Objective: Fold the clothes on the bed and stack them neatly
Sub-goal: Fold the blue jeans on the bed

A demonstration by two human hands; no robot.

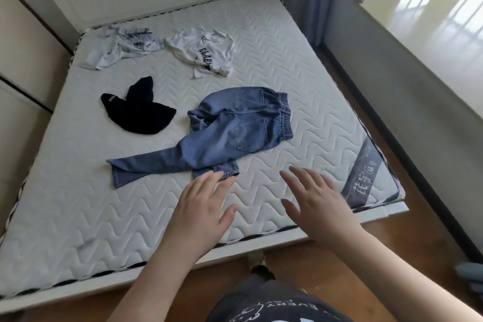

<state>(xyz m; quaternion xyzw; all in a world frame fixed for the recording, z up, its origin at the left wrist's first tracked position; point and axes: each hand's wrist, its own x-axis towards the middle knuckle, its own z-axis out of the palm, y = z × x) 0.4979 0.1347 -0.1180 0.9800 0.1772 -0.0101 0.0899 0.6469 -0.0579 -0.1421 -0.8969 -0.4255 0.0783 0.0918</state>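
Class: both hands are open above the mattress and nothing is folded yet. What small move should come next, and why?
Probably take hold of the jeans: they lie crumpled nearest both hands, and the left hand already reaches their leg hem while the right hand hovers open beside it.

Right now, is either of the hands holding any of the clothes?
No, the left hand and right hand are both open with spread fingers above the mattress, just short of the jeans.

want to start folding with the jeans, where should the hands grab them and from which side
Probably the elastic waistband, at its two ends, coming in from the right. The jeans lie crumpled with legs twisted leftward, so lifting by the waistband should let them hang straight. Both the left hand and right hand hover open nearby.
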